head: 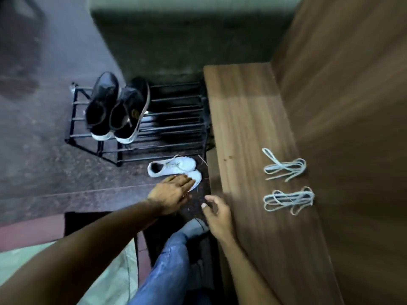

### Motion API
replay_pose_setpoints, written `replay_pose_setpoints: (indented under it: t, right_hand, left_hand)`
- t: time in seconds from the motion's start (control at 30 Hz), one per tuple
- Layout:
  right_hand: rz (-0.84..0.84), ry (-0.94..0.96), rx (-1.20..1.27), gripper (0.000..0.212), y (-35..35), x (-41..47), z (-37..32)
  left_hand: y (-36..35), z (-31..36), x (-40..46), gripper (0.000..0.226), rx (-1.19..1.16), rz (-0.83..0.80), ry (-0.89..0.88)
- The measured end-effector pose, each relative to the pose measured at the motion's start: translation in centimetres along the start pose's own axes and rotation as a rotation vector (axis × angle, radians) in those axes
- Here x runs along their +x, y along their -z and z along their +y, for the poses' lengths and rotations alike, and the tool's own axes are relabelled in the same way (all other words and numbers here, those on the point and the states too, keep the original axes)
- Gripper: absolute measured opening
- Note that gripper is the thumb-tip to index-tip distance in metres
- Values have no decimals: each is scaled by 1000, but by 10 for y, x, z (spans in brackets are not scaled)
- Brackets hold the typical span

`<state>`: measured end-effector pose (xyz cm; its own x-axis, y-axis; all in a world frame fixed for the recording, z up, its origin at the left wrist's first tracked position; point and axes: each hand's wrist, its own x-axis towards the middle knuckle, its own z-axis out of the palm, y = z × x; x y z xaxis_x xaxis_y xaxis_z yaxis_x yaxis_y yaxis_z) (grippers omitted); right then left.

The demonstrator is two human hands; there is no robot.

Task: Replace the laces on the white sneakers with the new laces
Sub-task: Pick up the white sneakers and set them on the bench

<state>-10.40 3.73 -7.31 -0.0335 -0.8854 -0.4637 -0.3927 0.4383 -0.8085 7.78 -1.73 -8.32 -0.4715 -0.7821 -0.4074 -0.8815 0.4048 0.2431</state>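
Left hand [174, 192]: fingers straight, spread over the nearer white sneaker [195, 177] on the floor; I cannot tell contact.
Right hand [217, 213]: fingers loosely curled, holding nothing, beside the counter [240, 111] edge.
Far white sneaker [172, 166]: just beyond, in front of the shoe rack [171, 119].
New laces: two bundles [284, 165] and [288, 200] on the counter.
Obstacles: I see black shoes [116, 108] on the rack.
Surface: dark speckled floor [44, 164]; mat [88, 223] near my leg.
Edges: the sneakers lie close to the counter's side.

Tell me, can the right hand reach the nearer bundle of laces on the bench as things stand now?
Probably yes. The right hand hovers open at the bench edge, holding nothing, and only bare wood shows between it and the nearer laces. The left hand is busy at the white sneakers, out of the way.
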Motion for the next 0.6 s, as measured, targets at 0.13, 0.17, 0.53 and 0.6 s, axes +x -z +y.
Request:
replay_pose_setpoints:
  t: [0.13,0.17,0.53,0.6]
  right_hand:
    - [-164,57,-76,23,-67,52,32]
    - [-204,47,-70,19,-84,67,39]
    - [-503,-125,-266,52,-242,211,173]
    - [-537,-114,-345,37,-258,227,167]
  left_hand:
    - [-48,-67,15,50,-36,-124,266]
    - [-63,-82,24,43,-71,-159,337]
    - [-197,-185,125,38,-20,-342,458]
    - [-220,-209,135,42,57,-354,409]
